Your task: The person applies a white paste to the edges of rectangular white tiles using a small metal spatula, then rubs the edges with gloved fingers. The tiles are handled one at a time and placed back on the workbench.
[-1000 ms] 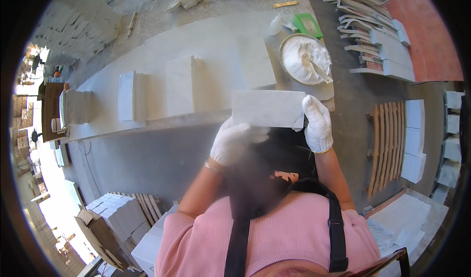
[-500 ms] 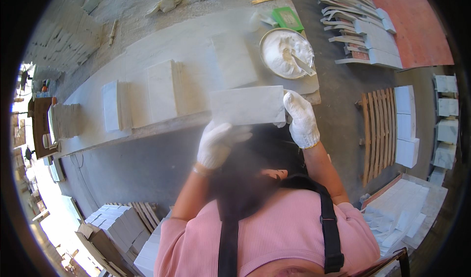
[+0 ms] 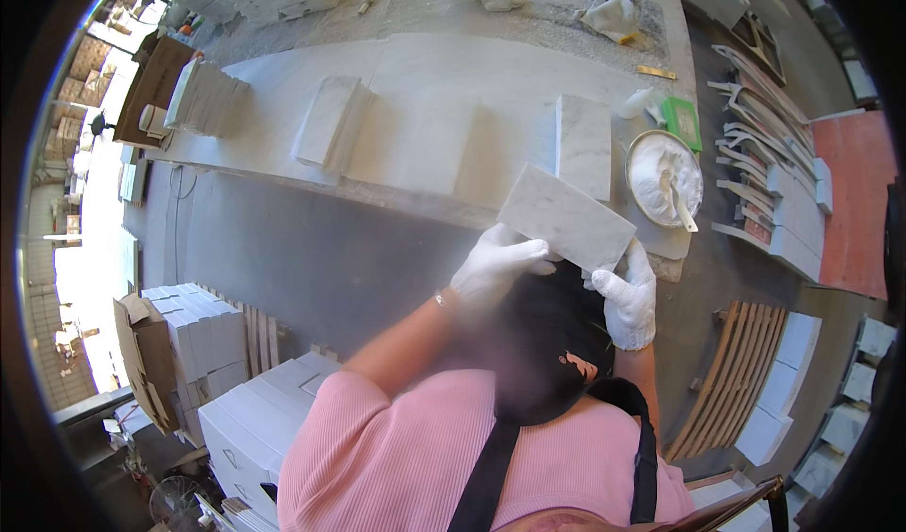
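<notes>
A pale marble tile [image 3: 566, 216], rectangular with faint grey veins, is tilted in front of me at the near edge of the worktable [image 3: 406, 79]. My left hand [image 3: 500, 263], in a white knit glove, grips the tile's lower left edge with thumb and fingers. At its lower right corner, my gloved right hand [image 3: 628, 301] also holds the tile, fingers partly hidden beneath. Just beyond lies a similar tile [image 3: 583, 141] on the table. To the right stands a round bowl [image 3: 630, 197] of white powder or paste [image 3: 665, 174], with a flat-handled tool [image 3: 686, 209] stuck in it.
Stacked tiles [image 3: 330, 122] lie further left on the table, with a taller stack [image 3: 203, 98] at its end. Near the bowl are a green box [image 3: 681, 124] and a yellow strip [image 3: 657, 72]. Slatted pallets [image 3: 731, 376] and white boxes [image 3: 255, 409] stand on the floor.
The tile, level before, is now tilted with its right end lower. My left hand has closed onto its lower left edge. The view has turned, shifting the table and bowl across the picture.
</notes>
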Action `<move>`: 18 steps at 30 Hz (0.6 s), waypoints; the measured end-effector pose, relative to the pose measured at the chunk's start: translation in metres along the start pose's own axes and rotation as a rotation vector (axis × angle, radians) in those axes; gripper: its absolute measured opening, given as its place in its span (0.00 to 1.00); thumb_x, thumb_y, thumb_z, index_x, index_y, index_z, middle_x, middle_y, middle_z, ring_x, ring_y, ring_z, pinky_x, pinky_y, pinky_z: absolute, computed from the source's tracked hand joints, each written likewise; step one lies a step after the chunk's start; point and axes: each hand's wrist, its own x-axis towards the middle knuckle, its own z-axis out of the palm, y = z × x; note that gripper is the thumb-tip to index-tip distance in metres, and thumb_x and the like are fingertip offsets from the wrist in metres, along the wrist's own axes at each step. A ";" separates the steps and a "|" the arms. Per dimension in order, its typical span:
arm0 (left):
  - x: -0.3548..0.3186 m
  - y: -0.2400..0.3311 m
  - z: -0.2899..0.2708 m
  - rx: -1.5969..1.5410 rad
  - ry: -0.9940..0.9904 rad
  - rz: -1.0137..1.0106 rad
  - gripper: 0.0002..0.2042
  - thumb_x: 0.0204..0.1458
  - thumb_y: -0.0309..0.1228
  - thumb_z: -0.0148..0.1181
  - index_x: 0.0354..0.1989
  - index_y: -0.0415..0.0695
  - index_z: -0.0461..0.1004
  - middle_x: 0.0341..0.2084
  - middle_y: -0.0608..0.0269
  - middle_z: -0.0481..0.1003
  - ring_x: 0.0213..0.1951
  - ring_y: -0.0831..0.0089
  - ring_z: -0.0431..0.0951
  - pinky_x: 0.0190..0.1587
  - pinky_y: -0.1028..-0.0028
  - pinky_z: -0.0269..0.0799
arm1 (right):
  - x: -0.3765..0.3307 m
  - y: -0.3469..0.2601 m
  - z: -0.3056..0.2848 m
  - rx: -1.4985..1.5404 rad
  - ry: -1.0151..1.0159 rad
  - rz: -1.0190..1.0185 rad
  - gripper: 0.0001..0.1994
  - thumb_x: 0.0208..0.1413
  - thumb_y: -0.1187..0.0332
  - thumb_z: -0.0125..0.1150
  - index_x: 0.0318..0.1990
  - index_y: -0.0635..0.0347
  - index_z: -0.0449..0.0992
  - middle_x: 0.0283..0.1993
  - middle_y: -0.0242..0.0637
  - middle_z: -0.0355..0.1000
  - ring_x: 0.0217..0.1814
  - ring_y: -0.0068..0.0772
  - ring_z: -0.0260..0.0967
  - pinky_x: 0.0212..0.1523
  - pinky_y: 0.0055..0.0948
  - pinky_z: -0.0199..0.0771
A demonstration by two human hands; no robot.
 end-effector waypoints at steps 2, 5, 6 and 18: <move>-0.001 0.002 0.001 0.005 0.011 0.024 0.17 0.62 0.35 0.68 0.47 0.29 0.82 0.42 0.53 0.84 0.41 0.71 0.82 0.46 0.71 0.76 | -0.001 0.002 0.002 -0.003 -0.014 -0.005 0.39 0.50 0.65 0.75 0.70 0.65 0.66 0.51 0.35 0.78 0.46 0.26 0.76 0.42 0.26 0.78; -0.003 0.006 0.002 0.010 0.021 0.073 0.18 0.62 0.34 0.67 0.52 0.31 0.80 0.43 0.57 0.83 0.42 0.73 0.81 0.47 0.72 0.76 | -0.002 0.005 0.004 0.012 -0.039 0.029 0.38 0.51 0.67 0.74 0.70 0.66 0.66 0.50 0.35 0.78 0.46 0.27 0.76 0.43 0.26 0.78; -0.005 0.008 0.002 -0.006 0.043 0.106 0.19 0.62 0.34 0.67 0.54 0.32 0.79 0.44 0.58 0.82 0.43 0.73 0.81 0.47 0.72 0.76 | -0.003 0.005 0.003 0.009 -0.051 0.061 0.37 0.51 0.68 0.73 0.70 0.66 0.66 0.50 0.36 0.79 0.46 0.27 0.77 0.43 0.26 0.78; -0.045 0.227 -0.156 0.625 0.556 0.479 0.22 0.66 0.36 0.62 0.65 0.37 0.74 0.53 0.61 0.80 0.51 0.74 0.80 0.56 0.70 0.77 | 0.000 0.019 -0.018 -0.078 -0.017 0.166 0.26 0.60 0.73 0.66 0.66 0.66 0.73 0.48 0.44 0.81 0.42 0.33 0.82 0.40 0.29 0.82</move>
